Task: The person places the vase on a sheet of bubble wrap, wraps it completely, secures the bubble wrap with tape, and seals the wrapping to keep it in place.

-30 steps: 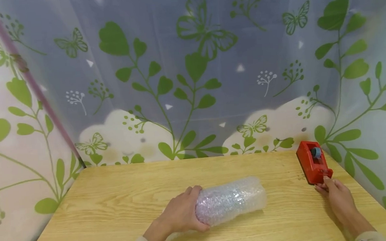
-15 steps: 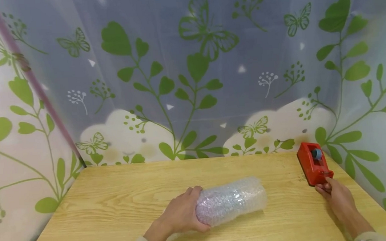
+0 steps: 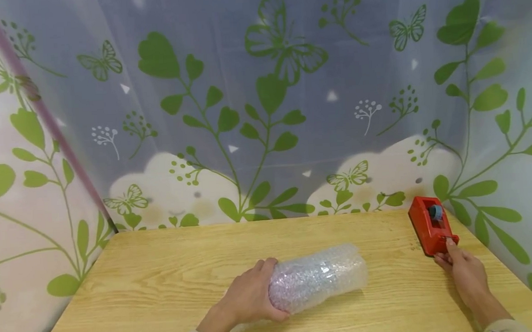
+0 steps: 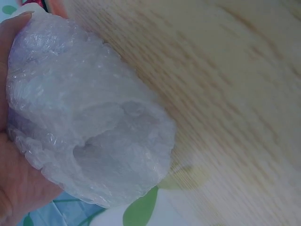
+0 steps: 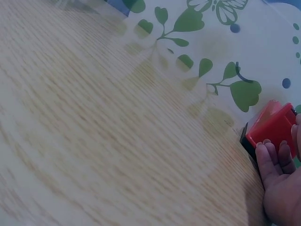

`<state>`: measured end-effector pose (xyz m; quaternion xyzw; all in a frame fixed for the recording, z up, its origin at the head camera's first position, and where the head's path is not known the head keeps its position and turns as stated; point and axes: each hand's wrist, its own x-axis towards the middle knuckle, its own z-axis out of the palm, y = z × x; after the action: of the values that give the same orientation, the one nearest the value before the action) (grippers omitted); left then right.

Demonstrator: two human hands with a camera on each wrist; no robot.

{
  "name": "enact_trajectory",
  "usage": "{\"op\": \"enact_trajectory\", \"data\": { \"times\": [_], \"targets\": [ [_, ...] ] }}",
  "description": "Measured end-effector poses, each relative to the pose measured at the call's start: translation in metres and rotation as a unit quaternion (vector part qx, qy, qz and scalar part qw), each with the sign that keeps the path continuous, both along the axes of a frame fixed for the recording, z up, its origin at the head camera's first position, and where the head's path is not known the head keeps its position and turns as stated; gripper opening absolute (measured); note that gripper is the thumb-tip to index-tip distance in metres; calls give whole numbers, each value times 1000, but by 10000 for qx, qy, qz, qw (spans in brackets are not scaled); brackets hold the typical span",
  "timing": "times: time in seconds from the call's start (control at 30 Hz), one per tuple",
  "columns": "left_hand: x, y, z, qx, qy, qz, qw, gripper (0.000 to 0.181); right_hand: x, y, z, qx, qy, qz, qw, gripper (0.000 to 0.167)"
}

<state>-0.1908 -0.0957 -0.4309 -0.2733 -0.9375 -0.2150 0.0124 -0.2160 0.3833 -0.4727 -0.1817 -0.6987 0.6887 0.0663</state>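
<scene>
In the head view my left hand (image 3: 250, 293) grips the near-left end of a bubble-wrapped cylinder (image 3: 319, 277) that lies on the table. The left wrist view shows the open, hollow end of the bubble wrap (image 4: 117, 150), with fingers and palm around its other end. My right hand (image 3: 469, 275) is at the front of a red tape dispenser (image 3: 431, 225), thumb and fingertips pinching at its cutter end, where the tape is too small to see clearly. A blue-grey tape roll core (image 3: 436, 211) sits inside the dispenser. The right wrist view shows curled fingers against the red dispenser (image 5: 273, 126).
The wood-grain table (image 3: 171, 261) meets a blue curtain (image 3: 226, 88) printed with green leaves and butterflies at its back edge. Similar printed curtains hang along the left and right sides. The dispenser stands near the back right corner.
My right thumb and fingertips shift slightly at the front of the tape dispenser. My left hand and the bubble-wrapped cylinder stay in place.
</scene>
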Motion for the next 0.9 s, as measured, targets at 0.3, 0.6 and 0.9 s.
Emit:
{"op": "enact_trajectory", "data": {
  "times": [0.3,0.6,0.9],
  "targets": [
    [0,3,1,-29,44,-40,10000,91,3,-1,0,-30,-2,-227,9997,50],
    [0,5,2,-55,34,-28,10000,92,0,2,3,74,-164,-147,9997,62],
    [-1,7,3,-55,49,-12,10000,92,-3,5,3,100,-178,-155,9997,48]
  ]
}}
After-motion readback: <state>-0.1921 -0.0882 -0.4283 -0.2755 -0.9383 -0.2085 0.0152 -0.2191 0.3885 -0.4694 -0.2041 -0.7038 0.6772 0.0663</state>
